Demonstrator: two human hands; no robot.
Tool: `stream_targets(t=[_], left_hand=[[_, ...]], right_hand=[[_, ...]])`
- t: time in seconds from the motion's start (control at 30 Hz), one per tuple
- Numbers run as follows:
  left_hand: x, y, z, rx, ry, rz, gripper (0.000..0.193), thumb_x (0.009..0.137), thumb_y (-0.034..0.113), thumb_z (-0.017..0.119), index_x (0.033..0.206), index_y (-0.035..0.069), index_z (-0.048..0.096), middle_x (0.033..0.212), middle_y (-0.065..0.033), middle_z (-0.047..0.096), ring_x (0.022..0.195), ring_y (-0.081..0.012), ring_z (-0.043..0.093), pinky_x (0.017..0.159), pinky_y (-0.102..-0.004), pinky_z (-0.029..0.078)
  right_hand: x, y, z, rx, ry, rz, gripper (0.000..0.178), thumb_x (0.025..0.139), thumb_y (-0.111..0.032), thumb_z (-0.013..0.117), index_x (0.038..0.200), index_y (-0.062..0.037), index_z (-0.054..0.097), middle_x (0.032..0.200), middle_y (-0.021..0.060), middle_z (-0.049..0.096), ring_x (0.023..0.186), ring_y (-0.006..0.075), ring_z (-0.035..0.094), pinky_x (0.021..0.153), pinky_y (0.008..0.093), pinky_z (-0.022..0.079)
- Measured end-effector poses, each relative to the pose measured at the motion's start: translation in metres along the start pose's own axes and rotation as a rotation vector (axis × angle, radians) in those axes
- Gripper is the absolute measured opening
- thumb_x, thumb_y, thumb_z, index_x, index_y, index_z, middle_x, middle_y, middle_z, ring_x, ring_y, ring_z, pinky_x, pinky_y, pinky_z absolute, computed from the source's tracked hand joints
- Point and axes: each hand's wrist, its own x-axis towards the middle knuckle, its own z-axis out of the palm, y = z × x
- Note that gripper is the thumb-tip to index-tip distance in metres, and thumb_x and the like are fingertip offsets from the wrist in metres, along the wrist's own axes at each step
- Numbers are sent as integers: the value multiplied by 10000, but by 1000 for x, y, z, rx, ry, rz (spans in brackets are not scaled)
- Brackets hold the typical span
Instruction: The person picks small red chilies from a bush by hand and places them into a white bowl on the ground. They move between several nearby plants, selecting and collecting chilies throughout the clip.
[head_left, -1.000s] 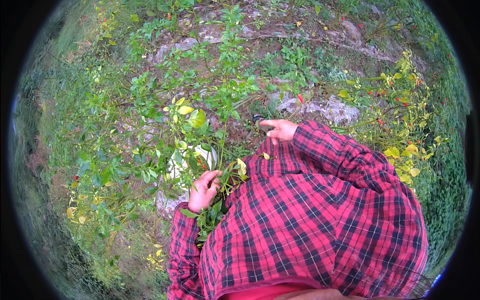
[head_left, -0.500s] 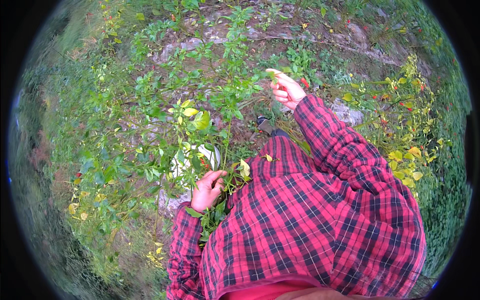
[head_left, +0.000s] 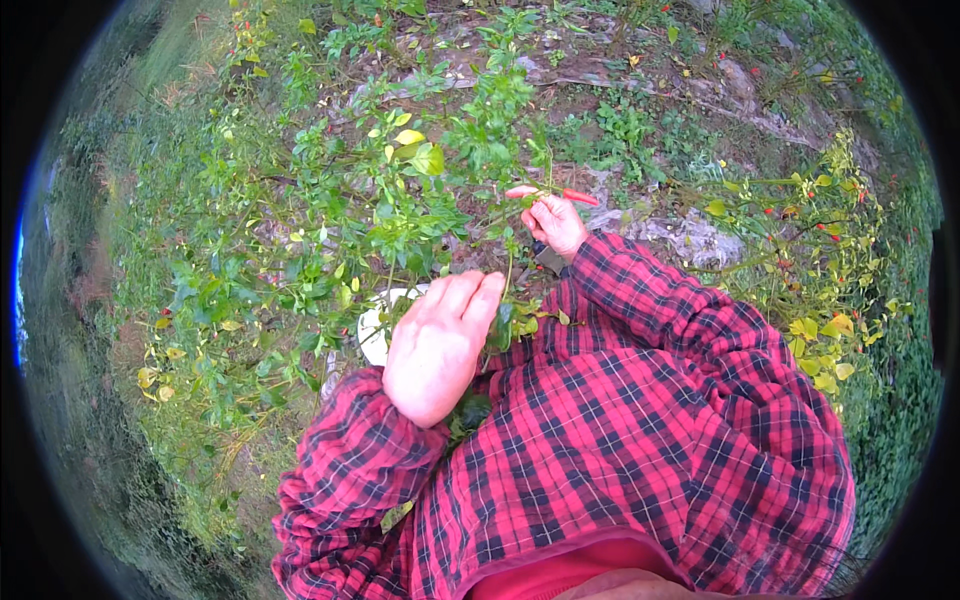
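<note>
My right hand is closed at the edge of a leafy green chili plant. A slim red chili pepper pokes out beside its fingertips, and a thin green stem rises from the pinch. Nearer to me, my left hand is raised with its fingers stretched out side by side and nothing visible in it. Behind that hand, a white container is partly hidden by the hand and leaves. Green stems and leaves show between the left hand and my plaid shirt.
Yellowing chili plants with red fruit stand on the right. Crumpled plastic film lies on the soil beyond my right arm. Dense branches spread over the left side. Part of a dark shoe shows below my right hand.
My left hand has let go of the lower stems, risen and straightened its fingers. The right hand has moved down and closer, and the red pepper now shows at its fingertips.
</note>
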Motion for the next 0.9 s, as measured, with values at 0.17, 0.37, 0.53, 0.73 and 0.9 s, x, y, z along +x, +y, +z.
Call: stream_targets(t=[0.17,0.37,0.53,0.73,0.9], left_hand=[[138,-44,12,-311,-359,-187,300,779,167,590,1033,10,564,909,-140,601,788,-278,602,699,-333,489],[143,-66,125,-219,-359,-77,347,784,257,584,1075,69,565,1027,-156,565,983,-277,526,835,-354,421],[121,-62,141,-429,-113,-112,233,806,220,548,984,74,581,833,-128,576,853,-291,538,746,-381,432],[110,-50,122,-265,24,-18,154,803,181,536,833,30,533,792,-137,543,800,-318,520,678,-408,417],[105,-55,115,-87,92,66,156,774,186,555,792,32,542,825,-130,550,840,-295,520,742,-397,413]], right_hand=[[-4,5,-7,35,96,32,291,921,-229,377,1196,-157,441,635,-56,385,538,38,325,479,180,288],[2,10,-17,-351,140,-93,194,890,-143,418,1014,-45,531,734,39,544,655,113,500,578,271,420],[-19,-10,-17,-607,82,-22,306,878,-165,485,1153,-32,487,910,73,590,802,98,535,709,261,444],[-45,-85,-36,-253,349,214,306,887,-306,465,1025,-56,572,610,-57,475,496,20,381,450,174,309],[-43,-98,-13,-433,-94,255,324,882,-346,469,834,-54,602,603,-43,487,540,42,407,489,213,338]])
